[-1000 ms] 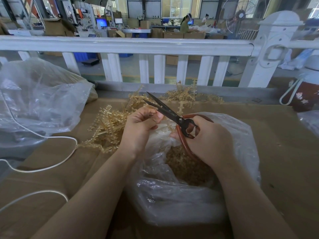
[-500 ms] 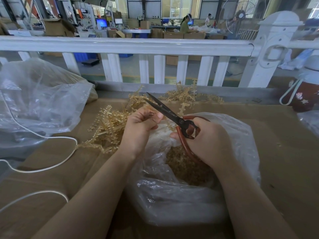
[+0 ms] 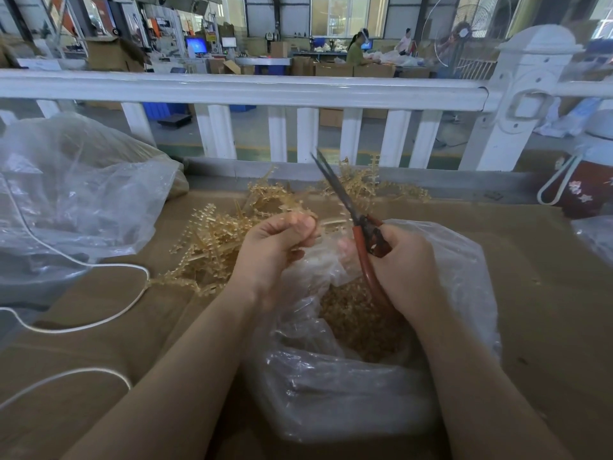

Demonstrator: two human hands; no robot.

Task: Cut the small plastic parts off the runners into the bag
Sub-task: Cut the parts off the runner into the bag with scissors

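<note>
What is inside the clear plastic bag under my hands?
The clear plastic bag holds a heap of small tan cut plastic parts. The right hand and crumpled plastic cover part of the heap, so its depth stays hidden.

Bright daylight enters through the tall factory windows (image 3: 335, 14) far behind; the brown cardboard-covered table (image 3: 547, 293) lies dimmer, with soft shadows. Wide-angle distortion bends the white plastic railing (image 3: 232, 91). Background slightly soft.

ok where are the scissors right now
In the head view, the scissors are right of centre, gripped by the right hand above the open bag, blades pointing up toward the white railing.
</note>
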